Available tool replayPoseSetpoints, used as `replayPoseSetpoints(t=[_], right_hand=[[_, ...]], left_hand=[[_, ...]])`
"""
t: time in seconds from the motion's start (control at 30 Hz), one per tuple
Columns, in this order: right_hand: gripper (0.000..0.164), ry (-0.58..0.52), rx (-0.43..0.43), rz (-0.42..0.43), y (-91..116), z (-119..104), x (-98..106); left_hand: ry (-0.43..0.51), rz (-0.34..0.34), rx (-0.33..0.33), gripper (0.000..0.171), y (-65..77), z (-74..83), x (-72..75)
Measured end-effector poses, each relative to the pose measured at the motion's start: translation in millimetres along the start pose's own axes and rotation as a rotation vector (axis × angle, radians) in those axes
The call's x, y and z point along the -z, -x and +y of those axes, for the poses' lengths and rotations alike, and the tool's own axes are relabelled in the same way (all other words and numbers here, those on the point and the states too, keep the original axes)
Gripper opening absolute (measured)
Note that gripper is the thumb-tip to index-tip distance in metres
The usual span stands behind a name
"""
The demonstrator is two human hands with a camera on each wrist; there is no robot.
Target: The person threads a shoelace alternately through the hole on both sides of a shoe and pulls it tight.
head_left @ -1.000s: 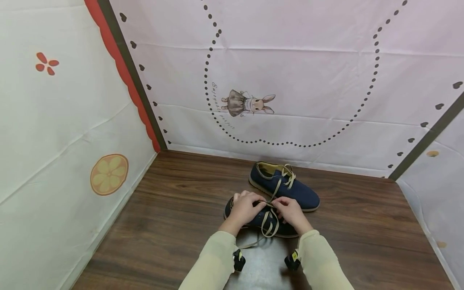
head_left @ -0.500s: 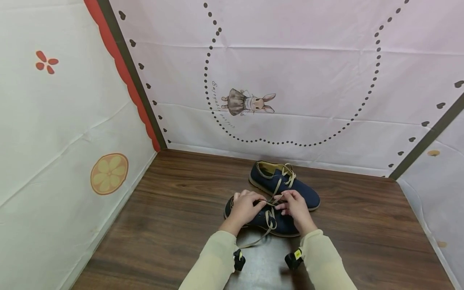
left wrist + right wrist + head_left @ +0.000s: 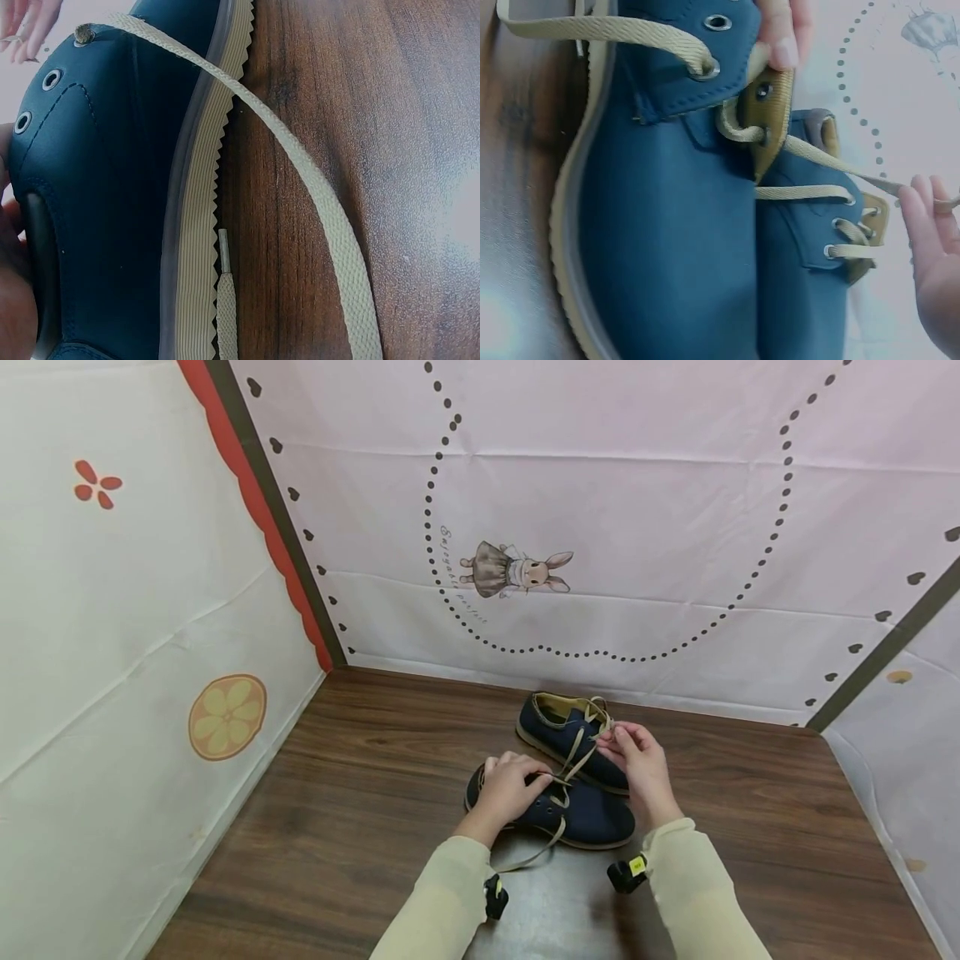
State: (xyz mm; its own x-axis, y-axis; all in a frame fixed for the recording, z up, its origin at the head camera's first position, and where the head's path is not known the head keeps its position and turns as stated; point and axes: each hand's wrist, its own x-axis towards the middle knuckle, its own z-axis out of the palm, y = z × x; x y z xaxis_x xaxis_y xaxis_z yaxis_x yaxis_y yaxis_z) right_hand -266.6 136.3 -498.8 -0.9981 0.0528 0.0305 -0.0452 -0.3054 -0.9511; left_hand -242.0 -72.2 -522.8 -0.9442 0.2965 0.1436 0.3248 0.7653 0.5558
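Note:
A navy lace-up shoe [image 3: 596,818] with a pale sole stands on the floor nearest me, toe to the right. My left hand [image 3: 510,789] grips its opening. In the right wrist view, left fingertips [image 3: 784,49] pinch the tan-lined eyelet flap [image 3: 769,112]. My right hand [image 3: 643,768], raised over the far shoe, pinches a beige shoelace [image 3: 821,157] between thumb and fingers. That lace runs taut from an eyelet of the flap. The other lace half [image 3: 307,169] leaves a near-side eyelet and trails onto the floor. Several eyelets [image 3: 51,79] have no lace through them.
The matching navy shoe [image 3: 531,724], its lace threaded, stands just behind, close to the back wall. Printed white sheets [image 3: 637,543] enclose the wooden floor [image 3: 375,793] at the back and both sides. Wrist cameras [image 3: 495,897] hang under both sleeves.
My right hand has moved up and to the right, away from the near shoe, drawing the lace through the flap. The lace loop over the shoe has shrunk away. My left hand has stayed put.

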Motion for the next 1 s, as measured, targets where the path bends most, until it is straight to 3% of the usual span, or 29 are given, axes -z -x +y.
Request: replayPoseSetpoints(t=[0.23,0.3,0.4,0.47,0.53,0.6,0.67,0.87,1.0], right_hand=[[0.030,0.083,0.173,0.084,-1,-18,-3],[0.028,-0.004,0.244,0.051,-18,0,13],[0.023,-0.119,0.307,0.045,-26,6,23],[0.021,-0.158,0.347,0.077,-27,3,23],[0.021,-0.114,0.378,0.156,-13,-19,10],[0.020,-0.131,0.412,0.202,-12,-26,9],[0.019,-0.131,0.419,0.261,-7,-37,4],[0.023,-0.145,0.385,0.345,-7,-39,9],[0.022,-0.066,0.410,0.384,-6,-39,9]], left_hand=[[-0.010,-0.006,0.000,0.021,-0.6,-0.5,-0.9],[-0.011,-0.009,0.003,0.021,-0.9,-0.8,-1.4],[-0.006,-0.011,0.004,0.022,-1.0,-1.4,-1.9],[0.000,-0.011,0.003,0.023,-1.0,-1.7,-2.0],[0.000,-0.009,0.002,0.023,-0.9,-1.9,-1.9],[0.002,-0.010,0.004,0.023,-0.7,-2.0,-1.6],[0.001,-0.013,0.009,0.022,-0.6,-1.8,-1.2],[0.008,-0.018,0.017,0.021,-0.1,-1.2,-0.2],[0.009,-0.015,0.012,0.021,-0.2,-0.5,-0.1]])
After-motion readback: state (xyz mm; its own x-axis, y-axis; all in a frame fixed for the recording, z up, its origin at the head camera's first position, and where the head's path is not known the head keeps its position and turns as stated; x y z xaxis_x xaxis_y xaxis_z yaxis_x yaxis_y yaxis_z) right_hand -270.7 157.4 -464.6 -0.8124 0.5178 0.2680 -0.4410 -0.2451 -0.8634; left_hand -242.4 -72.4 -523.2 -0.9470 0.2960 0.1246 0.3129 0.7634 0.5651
